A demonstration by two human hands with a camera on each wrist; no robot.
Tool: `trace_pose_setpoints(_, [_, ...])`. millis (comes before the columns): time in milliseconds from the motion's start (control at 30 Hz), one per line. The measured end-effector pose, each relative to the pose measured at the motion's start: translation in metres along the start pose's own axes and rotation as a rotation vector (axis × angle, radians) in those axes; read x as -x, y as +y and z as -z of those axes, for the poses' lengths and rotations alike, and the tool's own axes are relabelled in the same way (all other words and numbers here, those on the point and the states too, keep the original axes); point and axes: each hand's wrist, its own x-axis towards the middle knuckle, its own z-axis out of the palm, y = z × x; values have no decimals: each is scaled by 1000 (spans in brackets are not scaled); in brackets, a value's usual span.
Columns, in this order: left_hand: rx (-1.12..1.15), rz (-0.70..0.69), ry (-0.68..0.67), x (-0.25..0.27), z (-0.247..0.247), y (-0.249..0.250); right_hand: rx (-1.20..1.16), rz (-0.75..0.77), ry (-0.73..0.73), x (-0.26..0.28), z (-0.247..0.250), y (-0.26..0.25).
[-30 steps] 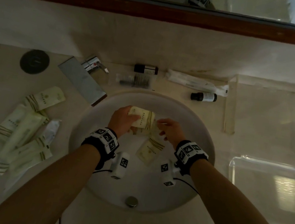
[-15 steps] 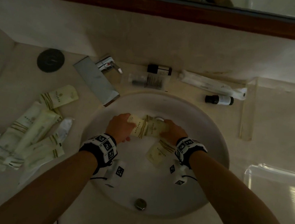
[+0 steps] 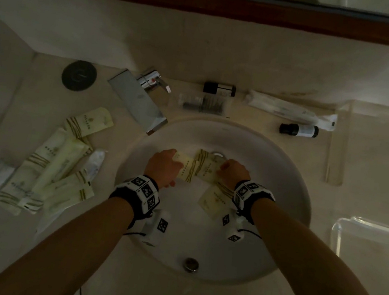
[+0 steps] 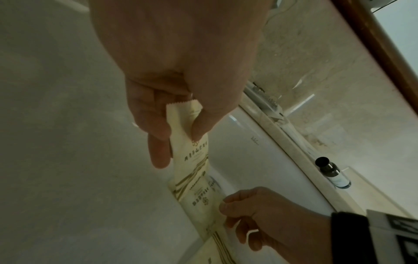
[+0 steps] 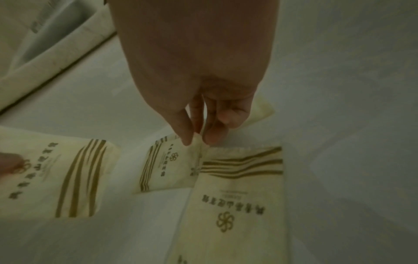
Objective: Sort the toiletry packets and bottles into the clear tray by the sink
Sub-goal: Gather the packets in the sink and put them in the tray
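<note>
Three cream packets with gold stripes are in the white sink basin (image 3: pixel 276 234). My left hand (image 3: pixel 176 163) (image 4: pixel 181 128) pinches one packet (image 3: pixel 185 169) (image 4: pixel 194 157) by its serrated end. Right beside it, my right hand (image 3: pixel 223 167) (image 5: pixel 196 141) pinches the edge of a second packet (image 3: pixel 206 168) (image 5: pixel 172 166). A third packet (image 3: pixel 213 198) (image 5: pixel 239 196) lies flat in the basin under my right wrist. The clear tray (image 3: pixel 352 227) stands on the counter at the right edge. Small dark-capped bottles (image 3: pixel 219 88) (image 3: pixel 298 130) (image 4: pixel 332 172) lie behind the basin.
Several more cream packets (image 3: pixel 56 160) are piled on the counter to the left. The chrome tap (image 3: pixel 142 100) juts over the basin's back left. A wrapped toothbrush (image 3: pixel 291 109) and a clear sachet (image 3: pixel 204 103) lie at the back. A clear upright panel (image 3: pixel 339 142) stands right of the basin.
My left hand has lowered its packet toward the far side of the basin. My right hand has moved up beside it and taken hold of a second packet's edge.
</note>
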Motion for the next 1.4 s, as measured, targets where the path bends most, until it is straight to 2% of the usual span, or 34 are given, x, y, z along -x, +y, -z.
trace_pose_setpoints(133, [-11, 3, 8, 2, 2, -2, -59, -54, 35, 4, -3, -4])
trace_pose_setpoints(233, [-44, -35, 33, 5, 0, 2, -128, -14, 117, 9, -3, -1])
trace_pose_setpoints(433, [-133, -26, 40, 16, -5, 17, -539, 78, 231, 21, 15, 5])
trace_pose_setpoints(633, [-15, -63, 59, 19, -12, 32, -821, 135, 181, 37, 36, 10])
trace_pose_setpoints(733, [114, -64, 13, 23, -15, 42, -911, 169, 120, 50, 44, 12])
trace_pose_setpoints(900, [369, -3, -118, 29, -16, 57, -886, 175, 70, 56, 52, 14])
trace_pose_setpoints(1100, [433, 21, -218, 35, -16, 62, -850, 112, 89, 59, 50, 13])
trace_pose_setpoints(1233, [438, 18, -219, 35, -21, 58, -826, 101, 76, 57, 42, 12])
trace_pose_setpoints(1400, [417, 28, -147, 31, -21, 51, -774, 65, 69, 55, 35, 16])
